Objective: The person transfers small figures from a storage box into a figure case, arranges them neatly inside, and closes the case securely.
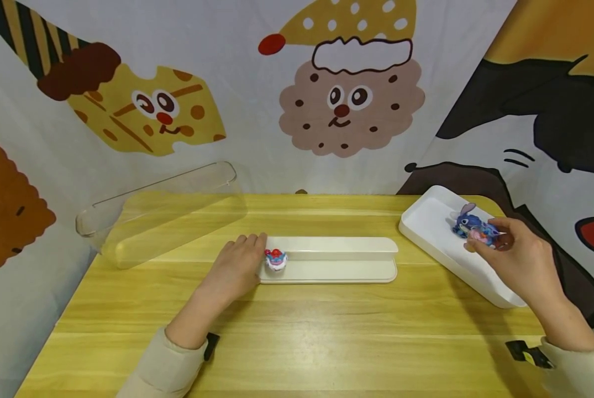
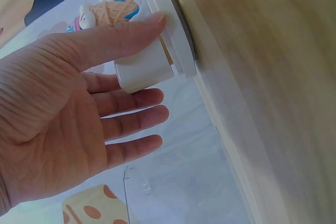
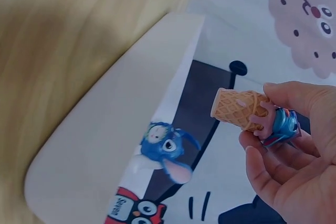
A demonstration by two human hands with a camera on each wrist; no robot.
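Observation:
A cream stepped display base (image 1: 336, 270) lies on the table. My left hand (image 1: 239, 260) grips its left end, thumb along the front edge and fingers at the back. Close by that thumb, an ice-cream-cone figurine (image 2: 113, 11) stands on the lower step; its red and blue top (image 1: 276, 258) shows from above. Over a white tray (image 1: 436, 249), my right hand (image 1: 522, 257) pinches another ice-cream-cone figurine (image 3: 244, 109) by its blue upper part, the waffle cone pointing away from the palm. A blue long-eared figurine (image 3: 165, 148) is in the tray beyond my fingertips.
A clear plastic cover (image 1: 177, 215) lies at the back left, slanted across the table edge. In the tray, a red piece with an owl-like face (image 3: 137, 208) shows near the wall. A printed cloth (image 1: 257, 110) hangs behind the wooden table (image 1: 297, 337).

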